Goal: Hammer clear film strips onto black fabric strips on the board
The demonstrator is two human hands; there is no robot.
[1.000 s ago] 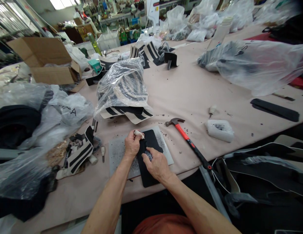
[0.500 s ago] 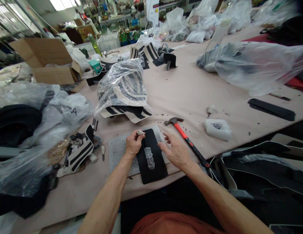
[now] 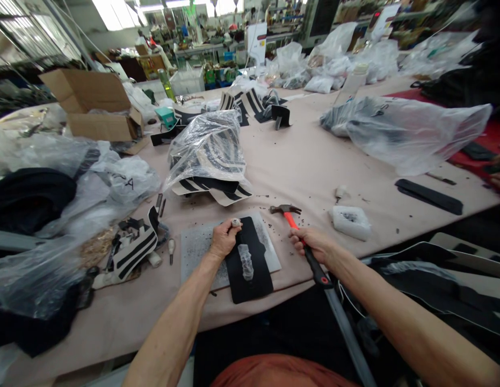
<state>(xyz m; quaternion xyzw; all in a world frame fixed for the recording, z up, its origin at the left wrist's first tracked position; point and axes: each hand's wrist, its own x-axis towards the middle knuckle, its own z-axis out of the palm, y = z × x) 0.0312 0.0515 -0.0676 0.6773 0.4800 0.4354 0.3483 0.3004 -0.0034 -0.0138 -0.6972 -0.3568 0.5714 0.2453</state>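
Observation:
My left hand [image 3: 224, 238] is closed around an upright hand punch [image 3: 236, 222], whose pale, wrapped top pokes out above the fist. Its tip stands by the upper part of a flat black panel [image 3: 258, 269]; the fist hides the exact contact. A strip wrapped in clear plastic [image 3: 246, 262] lies along the panel's middle. Under the panel is a grey-white cutting board [image 3: 193, 242] speckled with dark bits. To the right, my right hand [image 3: 312, 243] grips the red and black handle of a claw hammer [image 3: 290, 216], its head pointing away from me.
A white block [image 3: 350, 222] with dark specks lies right of the hammer, a pale-handled tool [image 3: 340, 193] behind it. Plastic-covered striped pieces [image 3: 209, 150] stand beyond the board. Another pale-handled tool [image 3: 171, 250] and striped parts [image 3: 132, 252] lie left. A cardboard box [image 3: 96, 123] stands farther back.
My right hand has moved from beside the panel to the hammer and closed on its handle. My left hand still holds the punch at the panel. The camera view has shifted slightly.

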